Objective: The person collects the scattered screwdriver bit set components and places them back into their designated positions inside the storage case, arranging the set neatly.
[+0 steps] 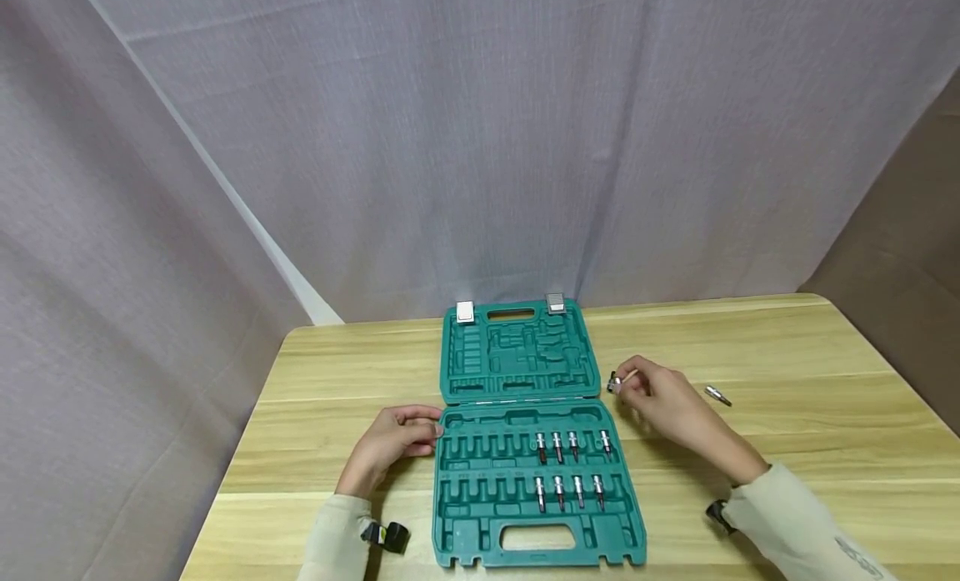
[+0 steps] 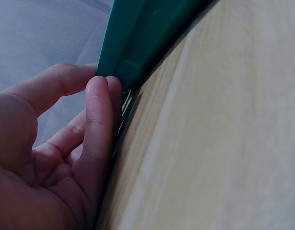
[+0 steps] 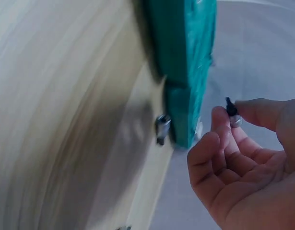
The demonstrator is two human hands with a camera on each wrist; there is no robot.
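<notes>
Left hand (image 1: 392, 448) resting curled fingers against case (image 1: 525, 473) left edge, gripping nothing. Right hand (image 1: 663, 404) pinching bit (image 1: 617, 384) beside case hinge.

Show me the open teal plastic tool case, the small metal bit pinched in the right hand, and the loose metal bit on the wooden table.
Teal plastic tool case (image 1: 536, 538), head view, front handle rim.
Pinched metal bit (image 3: 231, 112), right wrist view, its middle.
Loose metal bit (image 1: 718, 395), head view, shaft middle.

Cut-off, blurred and too-small parts

The case (image 2: 137, 33) is cropped to 1 green edge in the left wrist view, and its hinge is blurred in the right wrist view. The bit (image 3: 231, 111) in the right hand (image 1: 667, 406) is too small to identify. Both sleeves run off the head view's bottom.
</notes>
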